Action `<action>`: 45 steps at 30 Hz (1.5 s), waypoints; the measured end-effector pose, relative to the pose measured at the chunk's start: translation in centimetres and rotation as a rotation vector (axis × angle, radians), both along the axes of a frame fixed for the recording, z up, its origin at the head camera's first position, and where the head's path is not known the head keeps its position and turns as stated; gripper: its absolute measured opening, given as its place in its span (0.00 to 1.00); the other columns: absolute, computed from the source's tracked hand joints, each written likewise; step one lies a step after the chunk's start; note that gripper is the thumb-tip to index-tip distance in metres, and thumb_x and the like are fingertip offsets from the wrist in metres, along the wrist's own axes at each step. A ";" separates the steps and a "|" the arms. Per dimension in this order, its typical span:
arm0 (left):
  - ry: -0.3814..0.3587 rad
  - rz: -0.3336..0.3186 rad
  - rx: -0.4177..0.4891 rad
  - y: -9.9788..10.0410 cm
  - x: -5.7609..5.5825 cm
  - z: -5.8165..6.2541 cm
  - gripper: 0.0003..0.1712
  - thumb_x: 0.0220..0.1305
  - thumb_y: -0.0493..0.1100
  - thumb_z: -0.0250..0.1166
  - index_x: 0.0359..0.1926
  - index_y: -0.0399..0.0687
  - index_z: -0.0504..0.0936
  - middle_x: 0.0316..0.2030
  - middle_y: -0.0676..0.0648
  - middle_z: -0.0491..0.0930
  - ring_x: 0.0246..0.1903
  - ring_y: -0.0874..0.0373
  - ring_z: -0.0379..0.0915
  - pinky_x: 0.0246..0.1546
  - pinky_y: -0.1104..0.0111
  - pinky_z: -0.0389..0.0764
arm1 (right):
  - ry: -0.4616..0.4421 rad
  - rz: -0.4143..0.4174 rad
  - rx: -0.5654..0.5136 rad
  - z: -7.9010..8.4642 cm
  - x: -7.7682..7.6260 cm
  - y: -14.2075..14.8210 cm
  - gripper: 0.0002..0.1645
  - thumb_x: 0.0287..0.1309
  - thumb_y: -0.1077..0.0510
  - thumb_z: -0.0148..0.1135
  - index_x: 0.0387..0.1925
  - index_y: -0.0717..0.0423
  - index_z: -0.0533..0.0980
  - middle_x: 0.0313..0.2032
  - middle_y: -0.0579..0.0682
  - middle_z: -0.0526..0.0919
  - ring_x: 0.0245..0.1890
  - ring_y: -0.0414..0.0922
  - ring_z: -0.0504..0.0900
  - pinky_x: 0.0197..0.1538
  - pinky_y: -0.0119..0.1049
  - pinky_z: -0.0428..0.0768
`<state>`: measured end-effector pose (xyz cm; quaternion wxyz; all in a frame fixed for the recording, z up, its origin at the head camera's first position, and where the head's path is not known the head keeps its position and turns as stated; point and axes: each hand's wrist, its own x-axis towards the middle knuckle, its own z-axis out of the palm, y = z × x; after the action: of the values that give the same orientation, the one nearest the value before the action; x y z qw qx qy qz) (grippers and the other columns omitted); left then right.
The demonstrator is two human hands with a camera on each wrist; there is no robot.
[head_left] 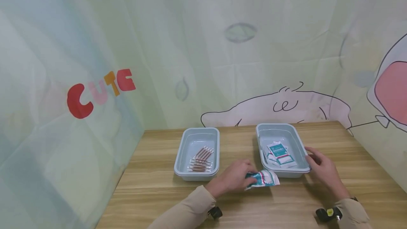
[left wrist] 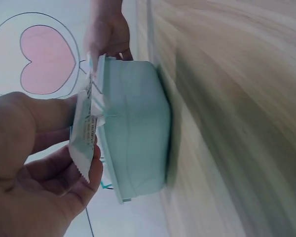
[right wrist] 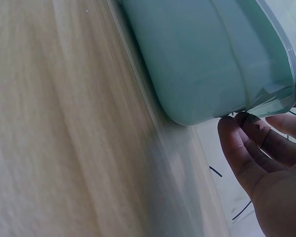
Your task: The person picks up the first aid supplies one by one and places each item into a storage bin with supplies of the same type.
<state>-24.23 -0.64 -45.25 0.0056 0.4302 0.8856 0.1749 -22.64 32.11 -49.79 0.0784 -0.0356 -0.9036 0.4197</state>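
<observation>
My left hand (head_left: pixel 236 176) pinches a teal-and-white sachet (head_left: pixel 263 179) between thumb and fingers, just in front of the near rim of the right-hand plastic tray (head_left: pixel 302 147). In the left wrist view the sachet (left wrist: pixel 84 133) is seen nearly edge-on, its serrated end pointing down, beside the tray wall. My right hand (head_left: pixel 325 172) holds that tray at its right side, with fingertips (right wrist: pixel 229 123) against the outer wall and the thumb at the rim. Inside the tray lie several similar sachets (head_left: pixel 281 154), overlapping in a loose pile.
A second pale blue tray (head_left: pixel 217 151) stands to the left, holding several brown swabs (head_left: pixel 201 158) in clear wrapping. Both trays sit on a wood-grain table (head_left: pixel 152 172). A printed cloth backdrop (head_left: pixel 178 63) rises behind the table and along its sides.
</observation>
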 end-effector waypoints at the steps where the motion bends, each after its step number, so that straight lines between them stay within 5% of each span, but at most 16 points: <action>1: 0.002 -0.002 0.003 0.0 0.1 0.2 0.15 0.61 0.51 0.68 0.47 0.53 0.86 0.43 0.56 0.81 0.37 0.71 0.72 0.38 0.83 0.72 | 0.000 0.000 -0.001 0.0 0.0 0.0 0.33 0.74 0.44 0.42 0.70 0.61 0.61 0.61 0.73 0.70 0.58 0.67 0.72 0.55 0.62 0.76; 18: 0.052 -0.042 0.056 0.1 0.8 2.0 0.15 0.63 0.51 0.67 0.48 0.52 0.86 0.39 0.57 0.80 0.33 0.74 0.70 0.33 0.88 0.69 | 0.011 -0.003 -0.002 -0.2 -0.1 -0.1 0.33 0.74 0.45 0.43 0.70 0.62 0.62 0.61 0.74 0.69 0.58 0.68 0.72 0.56 0.64 0.75; 29: 0.064 -0.016 0.073 1.2 0.1 3.2 0.16 0.63 0.51 0.66 0.48 0.49 0.86 0.41 0.55 0.82 0.35 0.73 0.71 0.36 0.86 0.71 | -0.012 -0.003 -0.012 -0.1 -0.1 -0.1 0.34 0.74 0.43 0.42 0.71 0.61 0.60 0.62 0.74 0.68 0.59 0.69 0.71 0.57 0.64 0.74; 45: 0.071 0.039 0.068 2.8 -1.4 3.2 0.17 0.65 0.53 0.65 0.50 0.51 0.85 0.42 0.55 0.81 0.37 0.70 0.71 0.37 0.84 0.71 | 0.000 0.014 -0.012 0.0 0.0 0.1 0.34 0.74 0.43 0.43 0.71 0.61 0.60 0.62 0.74 0.68 0.59 0.68 0.71 0.56 0.63 0.75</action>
<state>-25.65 2.15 -42.05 -0.0437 0.4189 0.8869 0.1898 -22.66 32.20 -49.83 0.0755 -0.0299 -0.9012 0.4257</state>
